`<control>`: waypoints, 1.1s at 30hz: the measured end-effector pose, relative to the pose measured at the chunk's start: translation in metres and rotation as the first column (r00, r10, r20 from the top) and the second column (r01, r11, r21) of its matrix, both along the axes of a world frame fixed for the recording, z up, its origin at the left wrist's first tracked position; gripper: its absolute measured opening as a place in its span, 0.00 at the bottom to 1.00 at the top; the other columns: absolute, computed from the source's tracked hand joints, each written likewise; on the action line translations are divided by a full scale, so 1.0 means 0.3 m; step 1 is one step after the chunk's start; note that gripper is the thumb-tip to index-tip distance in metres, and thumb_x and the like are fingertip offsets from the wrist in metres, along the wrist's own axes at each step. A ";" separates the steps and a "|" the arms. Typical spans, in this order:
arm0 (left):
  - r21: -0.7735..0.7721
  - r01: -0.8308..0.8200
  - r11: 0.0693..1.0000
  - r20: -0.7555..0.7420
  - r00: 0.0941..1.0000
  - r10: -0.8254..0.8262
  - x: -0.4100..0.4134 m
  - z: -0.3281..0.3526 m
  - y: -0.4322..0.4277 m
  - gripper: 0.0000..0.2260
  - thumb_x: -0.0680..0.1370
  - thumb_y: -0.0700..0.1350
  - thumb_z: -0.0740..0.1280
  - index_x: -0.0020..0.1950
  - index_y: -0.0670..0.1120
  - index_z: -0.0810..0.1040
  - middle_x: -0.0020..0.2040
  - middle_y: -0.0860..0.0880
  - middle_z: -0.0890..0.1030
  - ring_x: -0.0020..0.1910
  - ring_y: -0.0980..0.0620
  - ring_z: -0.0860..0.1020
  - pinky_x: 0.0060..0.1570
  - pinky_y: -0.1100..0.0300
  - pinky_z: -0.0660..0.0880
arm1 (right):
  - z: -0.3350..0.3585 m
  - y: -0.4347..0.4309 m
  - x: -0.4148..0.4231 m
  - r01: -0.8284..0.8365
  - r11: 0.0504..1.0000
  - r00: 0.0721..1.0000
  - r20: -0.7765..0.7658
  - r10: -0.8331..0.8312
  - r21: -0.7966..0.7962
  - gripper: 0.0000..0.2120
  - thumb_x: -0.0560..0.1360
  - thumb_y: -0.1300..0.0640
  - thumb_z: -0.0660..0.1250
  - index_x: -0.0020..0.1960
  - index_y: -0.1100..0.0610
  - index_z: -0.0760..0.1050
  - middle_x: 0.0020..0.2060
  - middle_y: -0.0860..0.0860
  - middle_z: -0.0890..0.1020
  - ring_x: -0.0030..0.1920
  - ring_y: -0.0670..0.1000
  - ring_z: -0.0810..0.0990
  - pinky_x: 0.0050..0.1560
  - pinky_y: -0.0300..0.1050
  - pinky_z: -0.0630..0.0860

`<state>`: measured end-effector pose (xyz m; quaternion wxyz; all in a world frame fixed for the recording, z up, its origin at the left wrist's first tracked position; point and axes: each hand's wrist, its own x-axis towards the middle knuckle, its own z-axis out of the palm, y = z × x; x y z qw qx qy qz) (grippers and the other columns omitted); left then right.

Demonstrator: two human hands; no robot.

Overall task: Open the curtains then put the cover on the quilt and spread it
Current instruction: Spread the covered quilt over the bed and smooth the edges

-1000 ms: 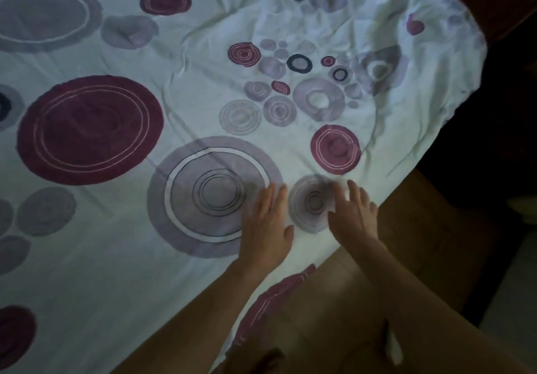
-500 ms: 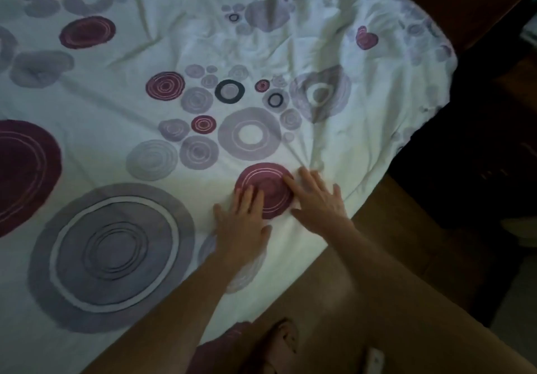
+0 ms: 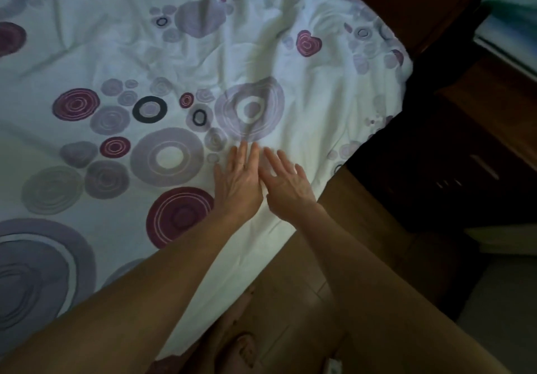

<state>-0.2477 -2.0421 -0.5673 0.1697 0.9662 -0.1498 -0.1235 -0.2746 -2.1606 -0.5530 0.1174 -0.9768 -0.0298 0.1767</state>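
The covered quilt (image 3: 180,54), white with maroon, lilac and grey circles, lies spread over the bed and fills the left and top of the view. It is wrinkled toward its far right corner (image 3: 386,62). My left hand (image 3: 239,180) lies flat on it, palm down, fingers apart, near the quilt's right edge. My right hand (image 3: 286,183) rests flat beside it, almost touching, fingers spread and slightly blurred. Neither hand holds any cloth. No curtains are in view.
A wooden floor (image 3: 357,228) runs along the bed's right side. Dark wooden furniture with a drawer handle (image 3: 482,167) stands at the right. My foot in a sandal (image 3: 241,347) stands on the floor by the bed's edge. The room is dim.
Both hands have slid flat across the quilt toward its far right corner, past the maroon circle, staying side by side. The view has shifted the same way.
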 end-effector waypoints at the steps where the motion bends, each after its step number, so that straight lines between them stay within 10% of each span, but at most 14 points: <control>1: 0.021 0.023 1.000 -0.013 1.000 -0.022 0.017 -0.016 -0.024 0.30 0.80 0.46 0.56 0.78 0.48 0.45 0.79 0.48 0.46 0.77 0.47 0.46 0.71 0.39 0.53 | -0.008 -0.056 0.008 0.015 0.999 1.000 -0.013 -0.015 -0.028 0.35 0.77 0.62 0.59 0.78 0.46 0.48 0.78 0.49 0.43 0.78 0.54 0.41 0.75 0.58 0.50; 6: 0.138 0.209 0.968 -0.153 0.970 -0.187 0.100 -0.051 -0.198 0.31 0.77 0.53 0.61 0.76 0.49 0.51 0.78 0.48 0.43 0.77 0.47 0.43 0.69 0.35 0.51 | -0.050 -0.325 0.044 0.202 0.978 0.976 -0.071 -0.206 -0.057 0.33 0.75 0.62 0.61 0.75 0.42 0.54 0.77 0.50 0.50 0.77 0.56 0.50 0.73 0.58 0.58; 10: 0.120 0.262 0.958 0.065 0.960 -0.271 0.123 -0.017 -0.343 0.24 0.73 0.51 0.66 0.66 0.48 0.65 0.70 0.45 0.64 0.68 0.43 0.64 0.64 0.45 0.63 | -0.068 -0.413 0.104 0.529 0.827 0.804 0.201 -0.560 0.190 0.19 0.73 0.68 0.60 0.63 0.56 0.68 0.64 0.55 0.66 0.60 0.56 0.71 0.56 0.48 0.74; 16: 0.032 0.300 0.953 0.046 0.952 -0.301 0.122 -0.025 -0.511 0.09 0.77 0.49 0.63 0.54 0.47 0.71 0.52 0.45 0.73 0.50 0.44 0.73 0.47 0.51 0.69 | -0.151 -0.483 0.147 0.925 0.114 0.205 -0.223 -0.953 0.362 0.17 0.75 0.64 0.64 0.62 0.59 0.66 0.59 0.59 0.74 0.56 0.59 0.75 0.52 0.46 0.73; 18: 0.050 0.291 0.956 0.079 0.953 -0.294 0.110 -0.047 -0.527 0.09 0.76 0.50 0.64 0.52 0.47 0.72 0.50 0.45 0.75 0.47 0.44 0.75 0.45 0.51 0.71 | -0.185 -0.475 0.144 0.937 -0.009 0.149 -0.421 -0.895 0.349 0.19 0.74 0.62 0.65 0.64 0.58 0.67 0.58 0.58 0.76 0.57 0.59 0.77 0.53 0.51 0.78; 22: 0.073 0.260 0.963 0.103 0.958 -0.267 0.108 -0.071 -0.546 0.11 0.71 0.47 0.68 0.49 0.44 0.74 0.45 0.44 0.76 0.43 0.45 0.77 0.40 0.52 0.74 | -0.194 -0.452 0.153 0.894 -0.085 0.196 -0.557 -0.807 0.439 0.17 0.74 0.56 0.67 0.60 0.52 0.66 0.52 0.53 0.77 0.48 0.53 0.77 0.25 0.34 0.73; 27: 0.054 0.181 0.982 0.149 0.971 -0.187 0.104 -0.063 -0.566 0.06 0.76 0.45 0.69 0.47 0.44 0.75 0.42 0.45 0.77 0.37 0.46 0.78 0.34 0.54 0.74 | -0.130 -0.448 0.154 0.853 0.038 0.266 -0.370 -0.890 0.521 0.18 0.74 0.57 0.68 0.55 0.50 0.60 0.42 0.48 0.74 0.47 0.54 0.77 0.43 0.46 0.75; 33: 0.082 0.108 0.991 0.153 0.981 -0.119 0.053 -0.020 -0.566 0.03 0.78 0.43 0.62 0.48 0.45 0.75 0.43 0.46 0.76 0.40 0.48 0.76 0.37 0.54 0.75 | -0.026 -0.445 0.132 0.570 0.765 0.771 0.125 -0.624 0.301 0.10 0.79 0.61 0.56 0.58 0.53 0.60 0.48 0.57 0.77 0.41 0.61 0.78 0.40 0.55 0.74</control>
